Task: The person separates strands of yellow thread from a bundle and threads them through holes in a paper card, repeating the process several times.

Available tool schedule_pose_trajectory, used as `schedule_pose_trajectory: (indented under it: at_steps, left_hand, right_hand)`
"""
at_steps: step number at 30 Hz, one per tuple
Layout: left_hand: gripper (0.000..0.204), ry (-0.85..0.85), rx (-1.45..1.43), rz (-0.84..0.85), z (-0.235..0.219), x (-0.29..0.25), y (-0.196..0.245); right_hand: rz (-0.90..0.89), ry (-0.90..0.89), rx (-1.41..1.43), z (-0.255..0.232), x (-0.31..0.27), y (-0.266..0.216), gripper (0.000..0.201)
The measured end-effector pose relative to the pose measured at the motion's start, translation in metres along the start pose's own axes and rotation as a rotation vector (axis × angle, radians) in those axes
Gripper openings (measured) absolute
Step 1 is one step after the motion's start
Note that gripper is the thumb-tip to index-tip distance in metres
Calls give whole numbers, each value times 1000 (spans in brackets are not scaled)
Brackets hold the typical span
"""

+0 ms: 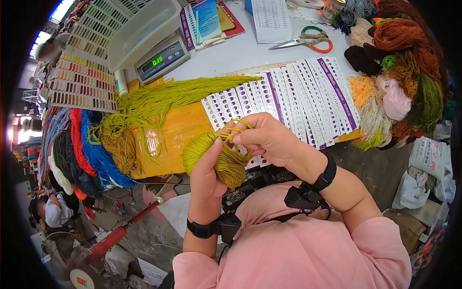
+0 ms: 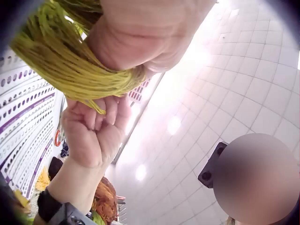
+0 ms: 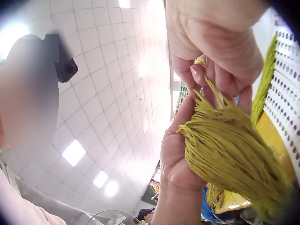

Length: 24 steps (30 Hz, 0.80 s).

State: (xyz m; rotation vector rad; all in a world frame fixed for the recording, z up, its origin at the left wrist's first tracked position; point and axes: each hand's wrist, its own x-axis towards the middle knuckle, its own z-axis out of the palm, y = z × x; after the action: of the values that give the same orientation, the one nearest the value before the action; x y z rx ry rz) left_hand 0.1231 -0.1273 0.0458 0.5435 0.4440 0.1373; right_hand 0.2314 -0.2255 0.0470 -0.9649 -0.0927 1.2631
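A bundled skein of yellow-green yarn (image 1: 217, 159) is held up in front of the chest. My left hand (image 1: 206, 176) grips it, thumb along the near side, as the right wrist view also shows with the palm around the yarn (image 3: 229, 150). My right hand (image 1: 269, 137) pinches a few loose strands (image 1: 237, 126) at the top of the skein between thumb and fingers. In the left wrist view the strands bunch over the left hand (image 2: 145, 37), with the right hand (image 2: 96, 133) behind them. Long yellow-green yarn (image 1: 178, 94) lies spread across the table.
Punched white cards (image 1: 298, 101) lie beyond my hands on yellow-wrapped board (image 1: 166, 144). A digital scale (image 1: 162, 60) stands at the back left, scissors (image 1: 308, 41) at the back. Coloured skeins hang at the left (image 1: 98, 149) and pile up at the right (image 1: 404, 67).
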Motion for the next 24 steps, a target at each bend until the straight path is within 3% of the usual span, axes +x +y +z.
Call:
schedule_pose_trajectory:
  at_steps: [3, 6, 9, 12, 15, 18, 24]
  left_hand:
    - [33, 61, -32, -9, -6, 1, -2]
    - [34, -25, -48, -50, -13, 2, -1]
    - [35, 16, -40, 53, -26, 3, -6]
    - [40, -127, -92, 42, -20, 0, 0]
    - [43, -141, -48, 54, -12, -1, -1]
    - [47, -140, 2, 82, -10, 0, -1]
    - [47, -133, 132, 77, -6, -3, -1]
  right_hand:
    - [-12, -45, 38, -3, 2, 2, 14]
    - [-45, -5, -36, -1, 3, 3, 16]
    - [-45, -160, 34, -17, 6, 3, 13]
    - [53, -259, 102, -16, -2, -3, 16]
    - [5, -170, 6, -7, -6, -9, 15]
    - [49, -94, 98, -3, -4, -7, 16]
    - [26, -8, -240, 8, 2, -3, 20]
